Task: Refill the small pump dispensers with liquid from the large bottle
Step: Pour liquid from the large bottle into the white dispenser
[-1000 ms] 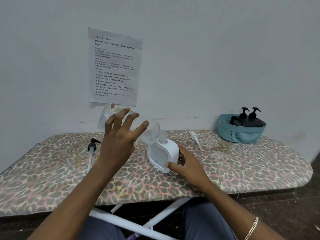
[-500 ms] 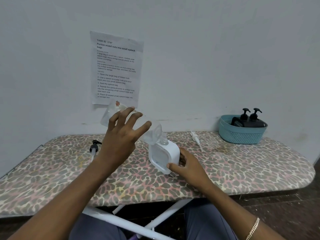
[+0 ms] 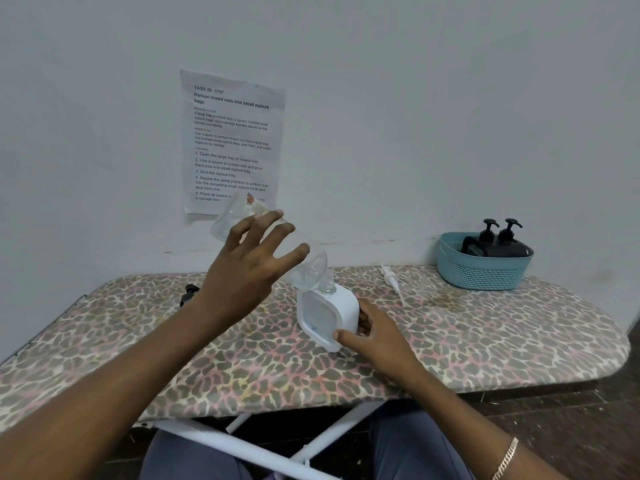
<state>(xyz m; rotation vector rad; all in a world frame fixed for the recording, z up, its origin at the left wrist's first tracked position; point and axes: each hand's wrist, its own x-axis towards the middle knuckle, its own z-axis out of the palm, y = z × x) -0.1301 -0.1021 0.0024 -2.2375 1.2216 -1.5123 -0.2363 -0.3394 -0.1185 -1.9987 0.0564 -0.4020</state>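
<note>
The left hand [image 3: 242, 275] grips the tilted clear bottle [image 3: 227, 225] above the white dispenser [image 3: 329, 311]. The right hand [image 3: 377, 337] clamps its grip on that dispenser, standing on the worktop [image 3: 485, 337].

Wall [image 3: 450, 98]: plain, pale grey-white; light soft and even across it; a dark scuff line [image 3: 363, 242] runs along it just above the board. Sheet [image 3: 233, 140]: white printed paper, fixed flat to the wall, left of centre. Board [image 3: 485, 341]: ironing board set against the wall; cover in leopard print of tan, grey and pink; rounded end at the right; brownish stain [image 3: 441, 299] on the cover toward the right rear. Legs [image 3: 242, 448]: white tubes, crossed beneath the board. Floor [image 3: 571, 427]: dark brown, visible below the board's right end.
</note>
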